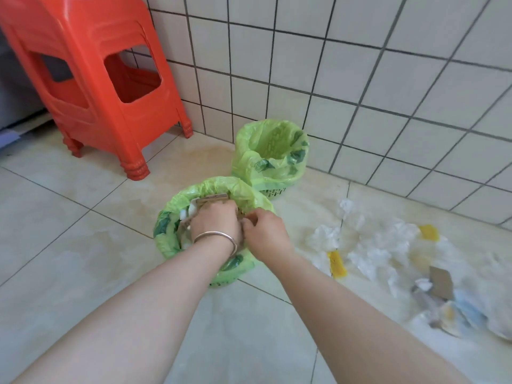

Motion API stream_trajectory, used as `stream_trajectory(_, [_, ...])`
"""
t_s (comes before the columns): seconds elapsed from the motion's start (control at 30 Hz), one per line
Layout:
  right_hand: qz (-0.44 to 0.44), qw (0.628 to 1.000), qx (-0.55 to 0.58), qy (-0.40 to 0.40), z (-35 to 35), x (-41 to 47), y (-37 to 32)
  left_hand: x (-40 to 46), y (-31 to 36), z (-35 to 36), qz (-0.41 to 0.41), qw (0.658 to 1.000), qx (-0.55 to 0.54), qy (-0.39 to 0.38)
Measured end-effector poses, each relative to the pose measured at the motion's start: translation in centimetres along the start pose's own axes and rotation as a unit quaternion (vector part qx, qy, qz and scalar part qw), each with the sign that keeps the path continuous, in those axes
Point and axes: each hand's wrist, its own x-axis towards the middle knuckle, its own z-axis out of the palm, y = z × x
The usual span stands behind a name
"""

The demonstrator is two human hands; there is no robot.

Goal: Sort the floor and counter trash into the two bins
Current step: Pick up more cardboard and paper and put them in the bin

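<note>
Two small bins lined with green plastic bags stand on the floor. The near bin (177,206) holds cardboard pieces (213,198) and some white trash. My left hand (214,221), with a silver bangle on the wrist, reaches into its opening, fingers curled down onto the cardboard. My right hand (263,231) is beside it at the bin's right rim, fingers curled, pinching something small that I cannot make out. The far bin (273,151) sits against the tiled wall. Loose trash lies on the floor at right: white crumpled plastic (368,245), yellow pieces (336,263), a cardboard scrap (440,281).
A stack of red plastic stools (94,79) stands at the upper left by the wall corner. The white tiled wall (360,65) runs behind the bins. Pale floor tiles (83,259) spread to the left and in front.
</note>
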Motion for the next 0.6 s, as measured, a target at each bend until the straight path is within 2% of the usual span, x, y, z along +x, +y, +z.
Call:
stream_trajectory(0.1, [0.010,0.999,0.015,0.044,-3.5,-3.1,1.3,-2.6,3.7,-1.8,0.041,0.998,-0.036,-0.011])
stream_trajectory(0.23, [0.039,0.993,0.070,0.090,-8.4,-6.3,4.6,-6.9,9.8,-2.1,0.139,0.989,-0.031,-0.043])
stream_trajectory(0.33, [0.065,0.987,0.093,0.111,-11.2,-8.2,6.9,-8.5,13.6,-1.5,0.168,0.983,-0.044,-0.057])
stream_trajectory(0.6, [0.143,0.957,0.114,0.225,-25.7,-15.6,16.9,-16.1,31.4,-0.5,0.285,0.946,-0.107,-0.112])
